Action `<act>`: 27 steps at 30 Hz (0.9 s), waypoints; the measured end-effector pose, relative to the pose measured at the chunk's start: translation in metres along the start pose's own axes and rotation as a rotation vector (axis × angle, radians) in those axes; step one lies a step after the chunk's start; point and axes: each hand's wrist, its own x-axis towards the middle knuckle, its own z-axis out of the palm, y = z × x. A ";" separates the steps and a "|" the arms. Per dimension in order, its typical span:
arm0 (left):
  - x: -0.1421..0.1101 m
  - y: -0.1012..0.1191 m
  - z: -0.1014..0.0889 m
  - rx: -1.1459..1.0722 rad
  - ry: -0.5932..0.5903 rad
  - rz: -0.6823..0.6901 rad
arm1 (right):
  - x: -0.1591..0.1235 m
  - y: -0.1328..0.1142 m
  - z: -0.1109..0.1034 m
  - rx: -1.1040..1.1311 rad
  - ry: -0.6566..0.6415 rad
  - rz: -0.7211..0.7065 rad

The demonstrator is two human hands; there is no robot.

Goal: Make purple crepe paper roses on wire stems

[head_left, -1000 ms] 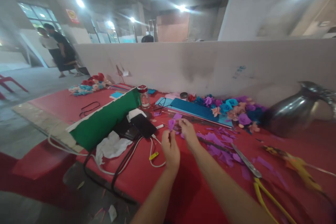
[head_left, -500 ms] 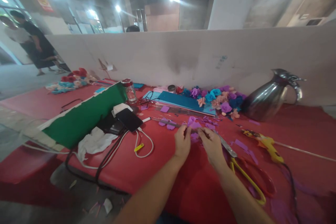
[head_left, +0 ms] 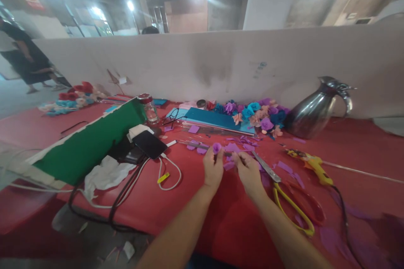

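My left hand is closed in a pinch on a small rolled purple paper flower, its round open end showing above the fingertips. Just to the right, my right hand has thumb and fingers pressed together; whatever they grip is too small to make out. Purple paper pieces lie behind and between the hands. Large scissors with one yellow and one red handle loop rest right of my right hand, blades pointing toward the paper scraps.
Finished paper flowers are heaped by the partition, beside a steel jug. A yellow glue gun lies right. To the left are a phone with cable, crumpled tissue, a green board and a glass jar. People stand far left.
The purple flower now shows upright above my left fingertips, where it was not visible before. My hands have shifted slightly apart, and the whole view has swung a little to the right.
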 end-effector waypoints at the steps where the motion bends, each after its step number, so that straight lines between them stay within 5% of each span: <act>1: 0.000 0.000 0.000 -0.009 -0.001 0.012 | 0.000 0.001 0.001 0.011 0.010 -0.020; 12: 0.006 -0.007 -0.004 0.002 0.119 0.105 | -0.001 0.001 0.001 -0.038 0.028 0.074; 16: 0.016 -0.012 -0.010 0.000 0.241 0.065 | 0.002 0.001 0.000 -0.052 0.058 -0.025; 20: 0.022 -0.015 -0.012 0.031 0.228 -0.022 | 0.004 0.005 0.001 -0.006 0.091 -0.049; 24: 0.017 0.000 -0.009 0.048 0.177 -0.060 | 0.000 0.002 0.003 0.001 -0.027 0.023; 27: 0.011 0.025 -0.025 0.034 0.202 -0.071 | 0.004 -0.011 0.023 0.033 -0.071 0.058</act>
